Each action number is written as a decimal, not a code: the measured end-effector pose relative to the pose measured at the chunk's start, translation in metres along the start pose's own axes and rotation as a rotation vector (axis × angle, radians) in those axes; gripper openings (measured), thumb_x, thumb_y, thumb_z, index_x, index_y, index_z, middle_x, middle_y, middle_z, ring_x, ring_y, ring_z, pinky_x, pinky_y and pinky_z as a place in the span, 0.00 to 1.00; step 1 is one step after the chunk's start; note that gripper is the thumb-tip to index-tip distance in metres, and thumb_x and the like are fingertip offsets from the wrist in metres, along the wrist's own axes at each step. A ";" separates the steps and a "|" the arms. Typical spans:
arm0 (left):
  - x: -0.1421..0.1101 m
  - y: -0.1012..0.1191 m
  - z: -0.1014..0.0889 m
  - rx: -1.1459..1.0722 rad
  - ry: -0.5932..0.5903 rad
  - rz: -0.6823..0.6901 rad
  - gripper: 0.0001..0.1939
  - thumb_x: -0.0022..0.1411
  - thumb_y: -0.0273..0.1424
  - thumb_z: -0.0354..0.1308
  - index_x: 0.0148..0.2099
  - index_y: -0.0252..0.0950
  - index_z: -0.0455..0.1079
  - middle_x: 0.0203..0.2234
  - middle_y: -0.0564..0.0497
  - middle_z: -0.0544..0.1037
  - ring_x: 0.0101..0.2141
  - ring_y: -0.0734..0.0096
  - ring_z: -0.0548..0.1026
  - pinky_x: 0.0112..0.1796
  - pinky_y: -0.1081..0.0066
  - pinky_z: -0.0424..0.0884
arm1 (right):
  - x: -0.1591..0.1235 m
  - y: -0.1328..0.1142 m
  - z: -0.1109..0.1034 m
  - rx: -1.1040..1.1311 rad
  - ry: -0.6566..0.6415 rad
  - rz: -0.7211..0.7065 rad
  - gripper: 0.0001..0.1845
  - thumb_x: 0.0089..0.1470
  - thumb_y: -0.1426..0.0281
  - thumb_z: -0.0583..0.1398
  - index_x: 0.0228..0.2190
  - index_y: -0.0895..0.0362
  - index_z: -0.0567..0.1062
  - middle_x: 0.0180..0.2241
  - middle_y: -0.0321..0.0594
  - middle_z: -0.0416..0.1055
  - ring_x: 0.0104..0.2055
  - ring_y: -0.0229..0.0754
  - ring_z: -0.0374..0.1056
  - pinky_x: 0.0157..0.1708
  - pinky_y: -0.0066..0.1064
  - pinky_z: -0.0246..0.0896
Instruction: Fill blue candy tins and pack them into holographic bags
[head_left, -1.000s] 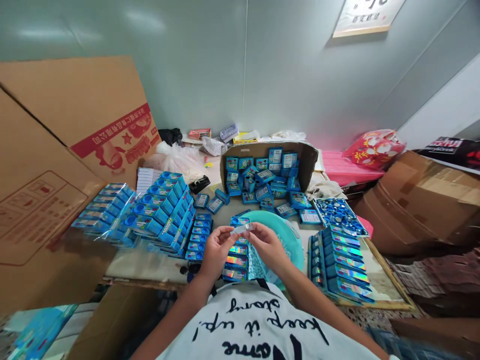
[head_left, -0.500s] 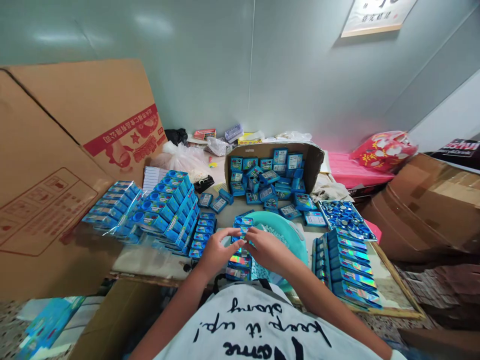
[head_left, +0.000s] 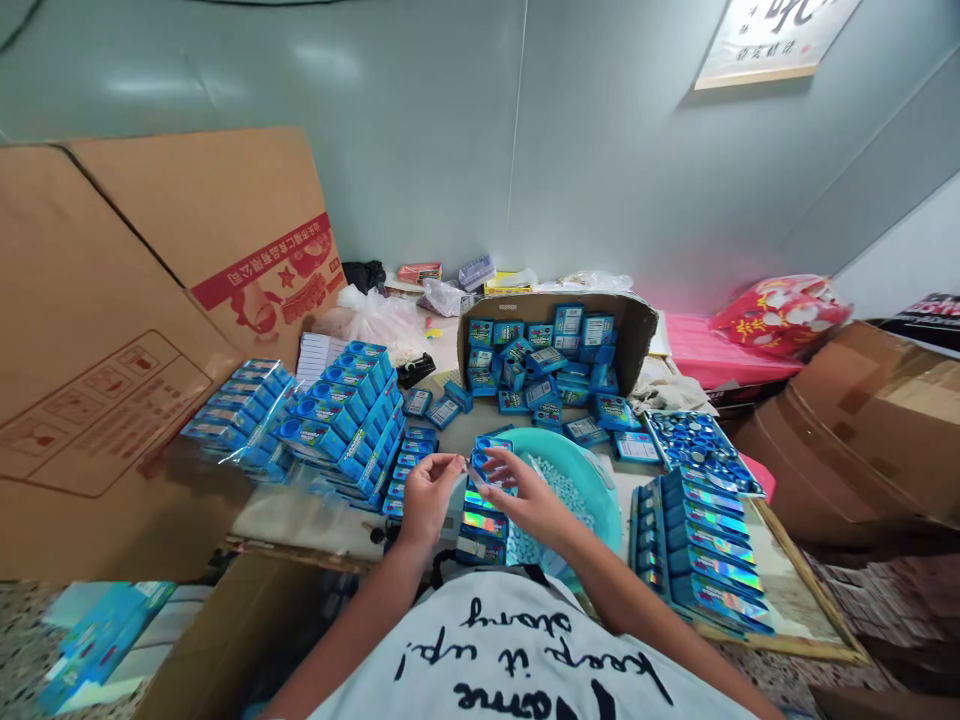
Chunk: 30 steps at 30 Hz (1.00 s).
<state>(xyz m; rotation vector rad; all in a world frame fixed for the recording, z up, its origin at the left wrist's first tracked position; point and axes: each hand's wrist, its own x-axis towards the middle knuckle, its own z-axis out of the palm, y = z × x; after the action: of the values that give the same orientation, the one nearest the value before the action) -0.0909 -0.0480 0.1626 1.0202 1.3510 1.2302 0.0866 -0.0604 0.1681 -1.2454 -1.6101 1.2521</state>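
My left hand [head_left: 430,495] is closed in a pinch on one end of a small translucent strip [head_left: 475,476], which looks like clear plastic or tape. Beside it, my right hand [head_left: 529,497] has its fingers apart, with the thumb near the strip's lower end; whether it touches is hard to tell. Beneath both hands runs a row of blue printed boxes [head_left: 480,525] with shiny faces. A turquoise basin [head_left: 606,495] stands partly under my right hand, with many small pale blue pellets [head_left: 564,487] in it.
Stacked blue boxes [head_left: 341,415] stand to the left beside a large carton [head_left: 112,300]. At the back, an opened carton [head_left: 645,335] holds many loose blue boxes. On the right are a tray of blue round pieces [head_left: 697,445] and a row of blue boxes [head_left: 712,550].
My hands were close together with fingertips nearly meeting; now they are slightly apart and the translucent strip shows between them. The camera view has shifted a little.
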 end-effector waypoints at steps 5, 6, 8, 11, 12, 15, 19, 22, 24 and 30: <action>0.005 -0.008 0.001 -0.056 0.007 -0.053 0.20 0.51 0.45 0.68 0.37 0.33 0.75 0.32 0.44 0.82 0.33 0.64 0.79 0.37 0.67 0.73 | 0.001 0.005 0.020 0.108 0.087 0.020 0.21 0.57 0.56 0.60 0.48 0.56 0.72 0.38 0.42 0.74 0.37 0.43 0.71 0.36 0.34 0.68; 0.005 -0.009 0.002 -0.056 0.004 -0.053 0.20 0.51 0.45 0.68 0.37 0.33 0.75 0.32 0.44 0.82 0.33 0.64 0.80 0.38 0.67 0.73 | 0.003 0.008 0.022 0.083 0.121 0.014 0.18 0.58 0.57 0.58 0.44 0.56 0.74 0.35 0.41 0.74 0.35 0.43 0.71 0.35 0.34 0.68; 0.008 -0.014 0.006 -0.046 0.000 -0.046 0.20 0.51 0.45 0.68 0.37 0.33 0.76 0.32 0.44 0.82 0.34 0.64 0.80 0.39 0.66 0.73 | 0.009 0.017 0.021 0.032 0.164 0.005 0.16 0.59 0.58 0.55 0.37 0.57 0.75 0.31 0.40 0.74 0.32 0.43 0.71 0.33 0.33 0.67; 0.016 -0.026 0.011 -0.006 0.019 -0.031 0.19 0.51 0.45 0.68 0.35 0.33 0.76 0.30 0.45 0.82 0.33 0.63 0.79 0.38 0.66 0.72 | 0.020 0.034 0.016 -0.047 0.186 0.008 0.16 0.59 0.60 0.54 0.40 0.58 0.74 0.29 0.39 0.73 0.31 0.42 0.69 0.31 0.31 0.64; 0.019 -0.031 0.013 0.008 0.032 -0.028 0.19 0.50 0.45 0.68 0.35 0.33 0.76 0.30 0.45 0.81 0.33 0.63 0.79 0.38 0.66 0.72 | 0.023 0.039 0.015 -0.082 0.184 0.013 0.16 0.59 0.61 0.54 0.42 0.58 0.73 0.29 0.38 0.72 0.30 0.42 0.68 0.30 0.31 0.62; 0.028 -0.051 0.017 0.030 0.079 -0.038 0.19 0.49 0.45 0.68 0.33 0.33 0.76 0.29 0.45 0.81 0.32 0.63 0.77 0.36 0.67 0.71 | 0.031 0.050 0.013 -0.214 0.151 0.041 0.15 0.58 0.66 0.55 0.45 0.58 0.71 0.25 0.33 0.68 0.26 0.40 0.64 0.27 0.29 0.55; 0.033 -0.074 0.021 0.003 0.135 -0.086 0.20 0.49 0.46 0.67 0.32 0.33 0.73 0.26 0.47 0.79 0.28 0.67 0.75 0.33 0.68 0.69 | 0.034 0.055 0.017 -0.405 0.110 0.071 0.12 0.58 0.71 0.55 0.45 0.56 0.70 0.26 0.34 0.70 0.27 0.40 0.64 0.27 0.28 0.47; 0.033 -0.086 0.022 -0.033 0.158 -0.126 0.21 0.47 0.47 0.67 0.31 0.34 0.71 0.24 0.49 0.77 0.26 0.69 0.73 0.32 0.69 0.69 | 0.034 0.053 0.020 -0.522 0.094 0.088 0.12 0.58 0.73 0.56 0.45 0.56 0.70 0.29 0.37 0.73 0.31 0.42 0.67 0.29 0.29 0.45; 0.032 -0.092 0.021 -0.049 0.163 -0.143 0.21 0.45 0.47 0.68 0.30 0.34 0.71 0.23 0.50 0.76 0.26 0.70 0.73 0.31 0.70 0.68 | 0.033 0.051 0.021 -0.587 0.088 0.098 0.12 0.58 0.74 0.56 0.45 0.57 0.70 0.31 0.40 0.75 0.34 0.43 0.68 0.31 0.29 0.46; 0.030 -0.103 0.022 -0.074 0.153 -0.163 0.20 0.47 0.46 0.67 0.32 0.35 0.72 0.25 0.51 0.77 0.28 0.69 0.74 0.32 0.70 0.68 | 0.032 0.044 0.020 -0.711 0.071 0.108 0.11 0.56 0.76 0.55 0.42 0.57 0.71 0.35 0.44 0.77 0.38 0.45 0.70 0.34 0.31 0.48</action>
<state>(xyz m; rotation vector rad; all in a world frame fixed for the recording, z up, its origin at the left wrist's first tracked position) -0.0691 -0.0285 0.0565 0.7609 1.4649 1.2454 0.0706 -0.0317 0.1197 -1.7920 -2.0381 0.6829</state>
